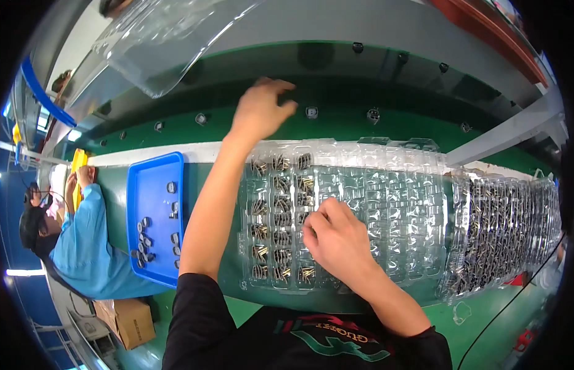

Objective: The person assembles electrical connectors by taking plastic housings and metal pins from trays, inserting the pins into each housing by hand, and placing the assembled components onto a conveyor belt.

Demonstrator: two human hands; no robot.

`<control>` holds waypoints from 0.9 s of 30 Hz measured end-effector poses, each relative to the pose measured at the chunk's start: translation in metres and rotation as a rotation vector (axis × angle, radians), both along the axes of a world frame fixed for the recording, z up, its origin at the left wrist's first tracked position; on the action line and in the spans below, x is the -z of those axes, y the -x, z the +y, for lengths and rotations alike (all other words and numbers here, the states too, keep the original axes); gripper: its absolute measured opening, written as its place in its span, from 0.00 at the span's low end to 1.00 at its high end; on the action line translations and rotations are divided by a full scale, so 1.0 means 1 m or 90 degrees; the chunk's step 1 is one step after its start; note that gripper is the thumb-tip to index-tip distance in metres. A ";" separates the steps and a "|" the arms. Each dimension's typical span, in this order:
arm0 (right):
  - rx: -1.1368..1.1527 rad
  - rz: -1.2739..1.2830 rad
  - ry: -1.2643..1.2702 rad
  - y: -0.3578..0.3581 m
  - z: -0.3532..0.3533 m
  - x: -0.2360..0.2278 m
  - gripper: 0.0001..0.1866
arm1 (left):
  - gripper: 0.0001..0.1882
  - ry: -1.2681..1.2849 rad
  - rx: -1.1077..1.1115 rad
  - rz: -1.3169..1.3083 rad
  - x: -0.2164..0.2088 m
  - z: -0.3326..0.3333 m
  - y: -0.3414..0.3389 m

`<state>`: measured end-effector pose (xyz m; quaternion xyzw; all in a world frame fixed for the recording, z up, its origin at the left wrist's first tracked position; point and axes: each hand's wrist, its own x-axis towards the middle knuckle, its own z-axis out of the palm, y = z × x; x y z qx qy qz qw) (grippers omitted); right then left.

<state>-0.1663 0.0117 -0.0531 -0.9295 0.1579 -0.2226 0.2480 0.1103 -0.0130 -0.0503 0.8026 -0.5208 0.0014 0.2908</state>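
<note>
Head: left of the clear plastic tray, blue plastic tray; beyond, my left hand gapes empty; above, right hand curls, contents hidden.

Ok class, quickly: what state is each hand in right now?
Left hand: open above the green conveyor belt, no held item visible.
Right hand: curled over the clear plastic tray; cannot tell whether it holds anything.

The hands are over green belt and clear tray.
</note>
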 end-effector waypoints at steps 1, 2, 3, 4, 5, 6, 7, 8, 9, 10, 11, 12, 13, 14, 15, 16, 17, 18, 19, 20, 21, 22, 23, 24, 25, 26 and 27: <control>-0.004 -0.073 -0.041 0.003 -0.003 -0.002 0.10 | 0.21 -0.047 0.053 0.025 -0.002 -0.009 0.009; -0.007 -0.133 -0.054 0.006 -0.009 -0.003 0.11 | 0.22 -0.076 0.066 0.022 0.002 -0.020 0.014; 0.002 -0.138 -0.049 0.010 -0.013 -0.005 0.11 | 0.23 -0.105 0.078 0.018 0.010 -0.030 0.016; -0.015 -0.137 -0.212 0.015 -0.016 -0.005 0.13 | 0.23 -0.105 0.085 0.014 0.018 -0.036 0.017; -0.034 -0.137 -0.374 0.019 -0.020 -0.006 0.14 | 0.22 -0.142 0.062 -0.032 0.025 -0.041 0.018; -0.041 -0.134 -0.452 0.023 -0.026 -0.008 0.12 | 0.22 -0.177 0.038 -0.079 0.030 -0.044 0.016; -0.032 -0.137 -0.453 0.026 -0.032 -0.011 0.12 | 0.22 -0.179 0.047 -0.080 0.031 -0.047 0.019; 0.001 -0.164 -0.484 0.030 -0.039 -0.017 0.11 | 0.19 -0.162 0.044 -0.060 0.024 -0.046 0.025; 0.033 -0.192 -0.515 0.033 -0.045 -0.020 0.09 | 0.17 -0.145 0.039 -0.040 0.017 -0.043 0.032; 0.043 -0.214 -0.563 0.038 -0.051 -0.021 0.08 | 0.17 -0.145 0.044 -0.038 0.006 -0.037 0.042; 0.051 -0.212 -0.565 0.042 -0.056 -0.022 0.08 | 0.16 -0.072 0.069 0.122 -0.006 -0.027 0.054; 0.088 -0.252 -0.578 0.044 -0.061 -0.026 0.09 | 0.15 0.003 0.090 0.282 -0.017 -0.018 0.067; 0.106 -0.292 -0.604 0.041 -0.062 -0.026 0.09 | 0.18 0.027 0.107 0.335 -0.028 0.002 0.077; 0.110 -0.324 -0.615 0.041 -0.064 -0.028 0.11 | 0.21 0.059 0.138 0.397 -0.038 0.016 0.090; 0.116 -0.318 -0.617 0.043 -0.066 -0.028 0.11 | 0.25 0.062 0.164 0.409 -0.041 0.028 0.102; 0.083 -0.339 -0.577 0.046 -0.068 -0.029 0.13 | 0.27 0.079 0.180 0.442 -0.044 0.038 0.116; 0.047 -0.356 -0.543 0.046 -0.069 -0.026 0.15 | 0.30 0.082 0.190 0.457 -0.045 0.049 0.128; 0.041 -0.355 -0.495 0.045 -0.071 -0.024 0.15 | 0.30 0.082 0.203 0.477 -0.041 0.059 0.135; 0.038 -0.344 -0.503 0.045 -0.070 -0.025 0.15 | 0.31 0.086 0.210 0.495 -0.040 0.070 0.141; 0.033 -0.312 -0.404 0.045 -0.070 -0.025 0.15 | 0.31 0.083 0.199 0.504 -0.039 0.076 0.145; 0.026 -0.280 -0.305 0.044 -0.069 -0.025 0.14 | 0.31 0.055 0.214 0.510 -0.039 0.080 0.150; 0.037 -0.267 -0.281 0.041 -0.067 -0.030 0.12 | 0.32 0.029 0.232 0.515 -0.039 0.084 0.152; 0.034 -0.258 -0.286 0.040 -0.064 -0.032 0.12 | 0.32 0.029 0.225 0.524 -0.035 0.087 0.154; 0.030 -0.240 -0.274 0.039 -0.062 -0.033 0.13 | 0.32 0.024 0.219 0.561 -0.029 0.091 0.154; 0.027 -0.226 -0.259 0.038 -0.061 -0.033 0.13 | 0.33 0.021 0.216 0.594 -0.024 0.092 0.154; 0.025 -0.221 -0.259 0.039 -0.060 -0.033 0.13 | 0.32 0.045 0.212 0.585 -0.023 0.093 0.155; 0.013 -0.207 -0.255 0.040 -0.059 -0.033 0.12 | 0.32 0.047 0.208 0.588 -0.023 0.093 0.155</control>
